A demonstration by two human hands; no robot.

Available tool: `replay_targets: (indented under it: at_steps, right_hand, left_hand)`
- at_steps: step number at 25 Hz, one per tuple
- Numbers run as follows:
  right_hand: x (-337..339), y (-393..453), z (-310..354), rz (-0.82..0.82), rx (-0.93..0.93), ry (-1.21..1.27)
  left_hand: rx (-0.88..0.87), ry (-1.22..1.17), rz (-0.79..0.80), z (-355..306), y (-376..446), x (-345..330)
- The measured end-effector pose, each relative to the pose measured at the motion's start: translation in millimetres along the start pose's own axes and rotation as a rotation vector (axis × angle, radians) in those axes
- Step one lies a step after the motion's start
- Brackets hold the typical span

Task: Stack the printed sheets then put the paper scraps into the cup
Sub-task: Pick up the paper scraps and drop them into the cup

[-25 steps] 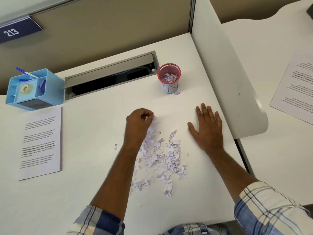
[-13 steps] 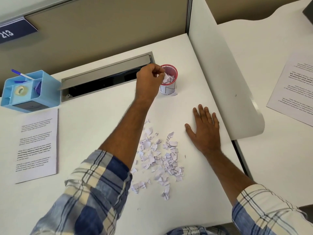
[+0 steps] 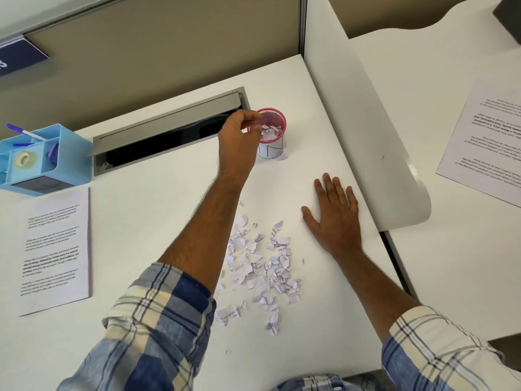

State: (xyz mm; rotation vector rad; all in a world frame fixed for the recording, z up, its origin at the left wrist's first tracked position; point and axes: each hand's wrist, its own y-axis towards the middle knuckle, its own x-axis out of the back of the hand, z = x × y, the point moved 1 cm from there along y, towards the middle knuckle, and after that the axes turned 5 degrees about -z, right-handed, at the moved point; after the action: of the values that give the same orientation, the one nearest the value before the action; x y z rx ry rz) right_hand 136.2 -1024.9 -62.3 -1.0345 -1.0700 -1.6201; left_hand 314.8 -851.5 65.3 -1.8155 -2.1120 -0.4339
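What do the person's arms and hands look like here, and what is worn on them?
Both hands, the left hand and the right hand, are bare: no gloves, and no rings or watch that I can see. Each forearm is uncovered, because the sleeves are rolled up. The left sleeve and the right sleeve belong to a plaid shirt in blue, cream and white with dark lines.

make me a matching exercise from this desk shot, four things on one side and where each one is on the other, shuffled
Things:
1. cup
2. paper scraps
3. right hand
4. blue organiser

Places:
A. flat on the desk, beside the divider
B. far left, above the printed sheet
C. under the left hand's fingers
D. loose pile between the two forearms

Pairs: 1-C, 2-D, 3-A, 4-B
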Motion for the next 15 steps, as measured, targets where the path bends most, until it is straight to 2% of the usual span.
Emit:
replay_targets:
  at_steps: [5, 7, 11, 15]
  right_hand:
    - [2, 1, 1, 0.017, -0.002, -0.007]
    - [2, 1, 0, 0.027, -0.004, -0.007]
    - [2, 1, 0, 0.044, -0.006, -0.019]
    - [3, 1, 0, 0.039, -0.011, -0.015]
  left_hand:
    - [-0.156, -0.039, -0.083, 21, -48, -9]
    - [-0.179, 0.032, -0.036, 40, -68, -19]
    - [-0.096, 0.336, 0.182, 75, -75, -46]
    - [-0.023, 0.456, 0.213, 82, -71, -60]
